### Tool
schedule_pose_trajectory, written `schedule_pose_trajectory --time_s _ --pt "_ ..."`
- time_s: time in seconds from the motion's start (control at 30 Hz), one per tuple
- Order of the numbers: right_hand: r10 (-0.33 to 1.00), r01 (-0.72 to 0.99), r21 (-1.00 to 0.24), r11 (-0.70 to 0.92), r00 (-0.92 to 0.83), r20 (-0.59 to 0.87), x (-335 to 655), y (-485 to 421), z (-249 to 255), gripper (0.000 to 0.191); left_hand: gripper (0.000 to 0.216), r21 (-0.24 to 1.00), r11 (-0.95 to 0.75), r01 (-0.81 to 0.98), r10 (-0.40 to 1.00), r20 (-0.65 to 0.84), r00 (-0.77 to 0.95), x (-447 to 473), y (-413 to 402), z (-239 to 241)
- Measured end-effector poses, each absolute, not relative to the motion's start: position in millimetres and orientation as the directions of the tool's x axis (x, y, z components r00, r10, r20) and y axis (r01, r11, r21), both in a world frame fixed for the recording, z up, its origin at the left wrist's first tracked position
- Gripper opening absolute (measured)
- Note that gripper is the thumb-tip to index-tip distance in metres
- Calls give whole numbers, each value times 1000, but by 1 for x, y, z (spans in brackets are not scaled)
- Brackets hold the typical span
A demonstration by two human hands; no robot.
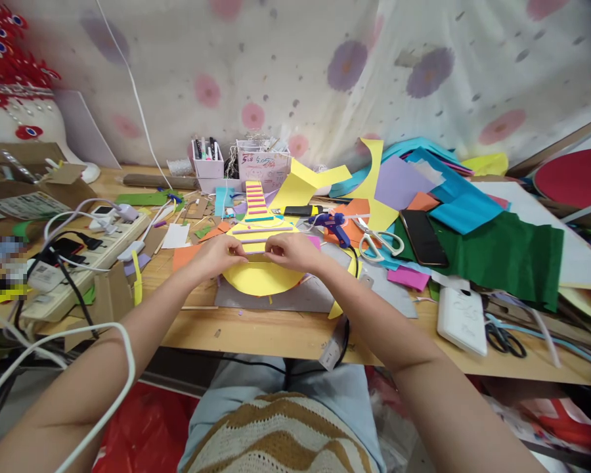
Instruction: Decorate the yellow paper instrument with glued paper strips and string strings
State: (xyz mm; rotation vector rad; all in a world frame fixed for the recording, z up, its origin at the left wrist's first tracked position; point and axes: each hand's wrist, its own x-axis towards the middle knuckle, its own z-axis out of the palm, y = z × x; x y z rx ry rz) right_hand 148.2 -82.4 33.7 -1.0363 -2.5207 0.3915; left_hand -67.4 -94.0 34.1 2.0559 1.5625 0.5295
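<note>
A yellow cut-out [262, 278] with a rounded body and a narrow neck lies in front of me on a grey sheet [241, 299]. Thin purple, pink and teal strips cross it. Both hands pinch the ends of a purple strip [254, 254] across the wide body, my left hand [221, 255] at its left end and my right hand [291, 252] at its right end. The fingers of each are closed, and their tips hide the strip's ends. Just beyond my right hand are a blue glue gun [335, 226] and a yellow-black utility knife [303, 211].
White-handled scissors [380, 242], a phone [423, 238] and green felt [507, 256] lie to the right. A white power bank [461, 318] and black scissors [505, 339] sit near the front edge. Power strips [86, 263] with tangled cables fill the left. Pen holders [207, 161] stand behind.
</note>
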Motion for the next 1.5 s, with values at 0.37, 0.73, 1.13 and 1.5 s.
schedule_pose_trajectory --time_s 0.37,0.73,1.13,1.5 --pt "812 664 -495 561 -557 174 153 -93 0 8 18 522 -332 786 914 -29 405 -76 -92 33" --pt "777 637 -455 623 -573 262 155 -102 -14 5 16 534 -529 659 811 89 579 -95 -94 24" --pt "756 627 -426 653 -579 306 155 -101 -18 4 25 316 -388 866 920 73 385 -144 -81 24" --pt "810 473 -677 564 -479 339 161 -102 -23 7 26 196 -575 794 816 77 573 -153 -61 9"
